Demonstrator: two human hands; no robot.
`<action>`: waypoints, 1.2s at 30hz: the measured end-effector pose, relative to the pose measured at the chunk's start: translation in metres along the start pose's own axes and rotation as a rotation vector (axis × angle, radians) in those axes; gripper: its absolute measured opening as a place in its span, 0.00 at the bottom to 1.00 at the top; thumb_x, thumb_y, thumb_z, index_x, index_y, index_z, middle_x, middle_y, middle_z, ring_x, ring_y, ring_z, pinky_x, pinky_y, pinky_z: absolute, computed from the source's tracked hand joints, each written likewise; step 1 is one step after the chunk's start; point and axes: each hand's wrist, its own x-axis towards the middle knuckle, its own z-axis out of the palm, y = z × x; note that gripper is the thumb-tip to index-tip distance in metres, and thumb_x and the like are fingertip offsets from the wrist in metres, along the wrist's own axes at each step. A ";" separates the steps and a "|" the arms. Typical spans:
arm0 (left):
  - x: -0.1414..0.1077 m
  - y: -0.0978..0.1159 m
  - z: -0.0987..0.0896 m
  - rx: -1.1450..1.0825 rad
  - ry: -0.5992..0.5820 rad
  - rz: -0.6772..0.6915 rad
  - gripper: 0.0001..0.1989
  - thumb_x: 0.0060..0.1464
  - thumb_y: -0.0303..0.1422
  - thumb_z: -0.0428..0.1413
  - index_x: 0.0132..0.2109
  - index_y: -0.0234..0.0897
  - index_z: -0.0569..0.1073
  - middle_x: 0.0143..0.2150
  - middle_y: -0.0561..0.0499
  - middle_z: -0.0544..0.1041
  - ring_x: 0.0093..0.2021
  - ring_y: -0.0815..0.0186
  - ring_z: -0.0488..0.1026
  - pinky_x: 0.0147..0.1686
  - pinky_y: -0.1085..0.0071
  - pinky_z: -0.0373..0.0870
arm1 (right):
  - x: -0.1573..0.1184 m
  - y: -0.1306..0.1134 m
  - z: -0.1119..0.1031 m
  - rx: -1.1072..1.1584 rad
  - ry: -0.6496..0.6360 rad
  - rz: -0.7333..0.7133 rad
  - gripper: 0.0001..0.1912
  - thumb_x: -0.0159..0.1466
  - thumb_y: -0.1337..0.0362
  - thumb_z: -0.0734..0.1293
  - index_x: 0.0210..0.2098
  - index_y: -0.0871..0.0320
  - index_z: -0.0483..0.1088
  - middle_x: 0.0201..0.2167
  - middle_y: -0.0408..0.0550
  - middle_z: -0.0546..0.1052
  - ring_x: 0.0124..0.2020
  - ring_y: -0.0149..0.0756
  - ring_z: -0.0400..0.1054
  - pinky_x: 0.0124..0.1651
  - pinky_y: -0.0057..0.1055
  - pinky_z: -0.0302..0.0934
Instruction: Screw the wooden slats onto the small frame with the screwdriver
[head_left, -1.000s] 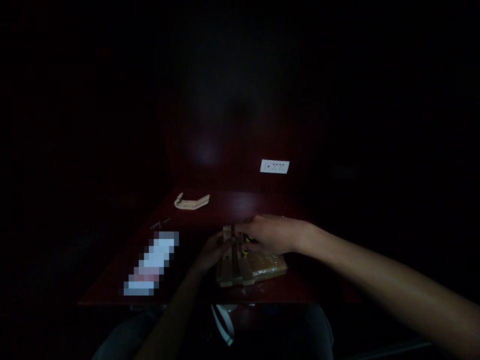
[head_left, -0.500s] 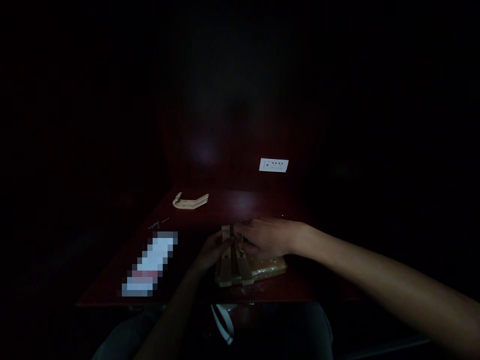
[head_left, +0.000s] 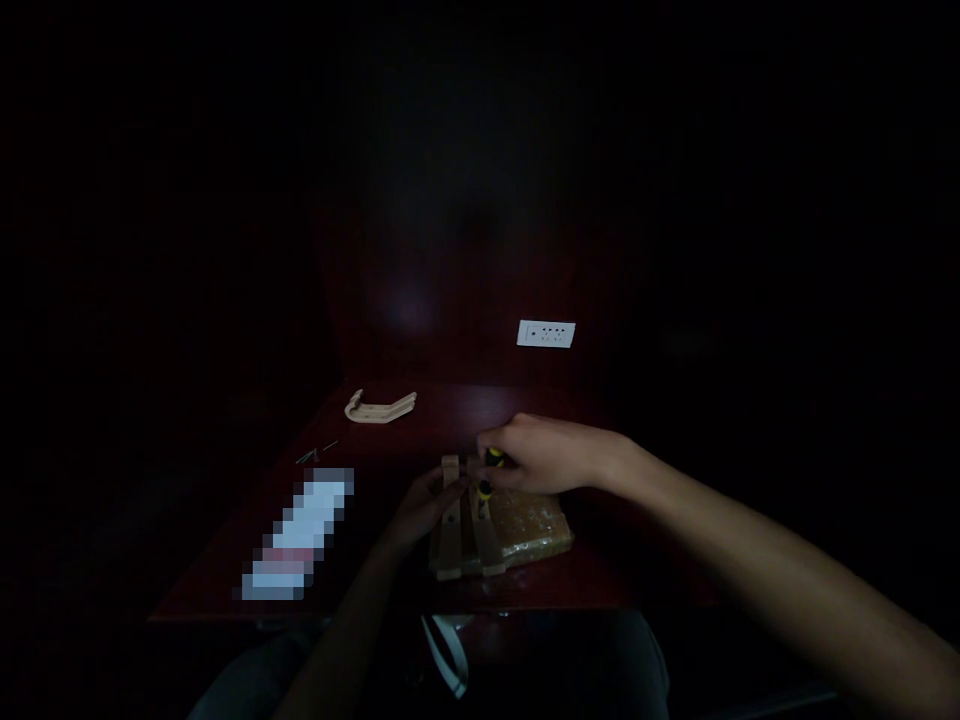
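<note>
My right hand (head_left: 536, 452) is wrapped round a short black-and-yellow screwdriver (head_left: 485, 490). Its handle shows between the fingers, and its lower end points down at the right one of two pale wooden bars (head_left: 487, 540). On the left, my left hand (head_left: 424, 510) grips the left wooden bar (head_left: 450, 545), its fingers closed round the upper part. Both bars lie side by side on a block wrapped in clear plastic (head_left: 536, 520). Dim light hides the screwdriver's tip and some of the left fingers.
A curved wooden piece (head_left: 381, 411) lies toward the back left of the dark red table (head_left: 390, 450). Several screws (head_left: 307, 457) are nearer, above a blurred pale rectangle (head_left: 292, 540). A white socket plate (head_left: 546, 334) is on the back wall. A white strap (head_left: 448, 655) hangs below the table edge.
My right hand has risen slightly and shifted right, so more of the black-and-yellow screwdriver shows. My left hand stays on the wooden bar.
</note>
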 end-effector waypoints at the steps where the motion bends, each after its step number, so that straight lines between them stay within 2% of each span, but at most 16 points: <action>1: 0.001 -0.001 0.000 0.002 0.002 -0.006 0.29 0.46 0.49 0.65 0.49 0.32 0.76 0.43 0.43 0.82 0.43 0.54 0.78 0.40 0.66 0.72 | -0.003 0.003 -0.004 0.035 0.044 -0.008 0.12 0.67 0.57 0.62 0.40 0.59 0.73 0.27 0.45 0.75 0.25 0.30 0.66 0.27 0.26 0.55; 4: 0.002 -0.004 -0.002 0.025 0.007 -0.023 0.28 0.48 0.48 0.64 0.50 0.33 0.76 0.44 0.43 0.82 0.43 0.54 0.78 0.41 0.65 0.72 | -0.012 0.012 -0.009 0.152 0.213 0.003 0.11 0.67 0.58 0.63 0.39 0.59 0.72 0.24 0.41 0.72 0.23 0.27 0.61 0.27 0.25 0.53; 7: 0.002 -0.006 -0.003 0.050 0.003 -0.018 0.27 0.50 0.48 0.63 0.51 0.35 0.77 0.45 0.44 0.82 0.44 0.54 0.78 0.42 0.65 0.72 | -0.019 0.018 -0.002 0.239 0.279 0.036 0.08 0.66 0.61 0.64 0.40 0.59 0.71 0.23 0.39 0.70 0.23 0.26 0.61 0.28 0.24 0.54; 12: 0.002 -0.005 -0.003 0.057 -0.005 0.027 0.26 0.51 0.48 0.63 0.50 0.34 0.77 0.46 0.44 0.81 0.45 0.54 0.78 0.43 0.65 0.72 | -0.018 0.019 0.021 0.252 0.164 0.030 0.08 0.64 0.65 0.65 0.41 0.58 0.72 0.28 0.41 0.74 0.26 0.27 0.66 0.29 0.24 0.55; 15: 0.002 -0.003 -0.001 0.048 0.000 0.037 0.27 0.49 0.48 0.64 0.49 0.32 0.77 0.46 0.43 0.81 0.44 0.54 0.78 0.43 0.65 0.72 | -0.014 0.016 0.027 0.248 0.103 0.037 0.08 0.64 0.64 0.64 0.41 0.58 0.72 0.29 0.42 0.75 0.27 0.28 0.67 0.29 0.23 0.56; 21: 0.002 -0.004 0.000 0.001 0.018 0.037 0.29 0.45 0.48 0.66 0.48 0.32 0.77 0.42 0.43 0.82 0.42 0.54 0.78 0.41 0.64 0.72 | -0.011 0.007 0.027 0.189 0.043 0.007 0.07 0.66 0.65 0.63 0.40 0.58 0.71 0.29 0.42 0.75 0.26 0.28 0.66 0.28 0.24 0.55; 26: 0.002 -0.005 0.000 -0.012 0.013 0.022 0.28 0.45 0.48 0.66 0.48 0.32 0.77 0.40 0.44 0.82 0.40 0.55 0.78 0.39 0.65 0.72 | -0.010 0.003 0.025 0.142 0.032 -0.043 0.07 0.66 0.67 0.62 0.41 0.58 0.71 0.33 0.46 0.76 0.30 0.31 0.68 0.32 0.27 0.56; 31: 0.004 -0.006 0.000 0.005 0.020 0.037 0.28 0.44 0.47 0.66 0.47 0.32 0.78 0.40 0.44 0.82 0.40 0.55 0.78 0.39 0.65 0.72 | -0.010 -0.002 0.020 0.112 0.000 -0.053 0.05 0.65 0.69 0.62 0.39 0.59 0.70 0.34 0.47 0.76 0.31 0.32 0.69 0.33 0.27 0.57; 36: 0.005 -0.009 -0.002 0.020 -0.003 0.056 0.27 0.47 0.47 0.65 0.48 0.32 0.77 0.43 0.43 0.81 0.41 0.56 0.78 0.40 0.66 0.71 | -0.016 -0.007 0.017 0.102 -0.012 -0.058 0.07 0.65 0.69 0.62 0.41 0.59 0.70 0.37 0.49 0.78 0.34 0.34 0.71 0.36 0.28 0.60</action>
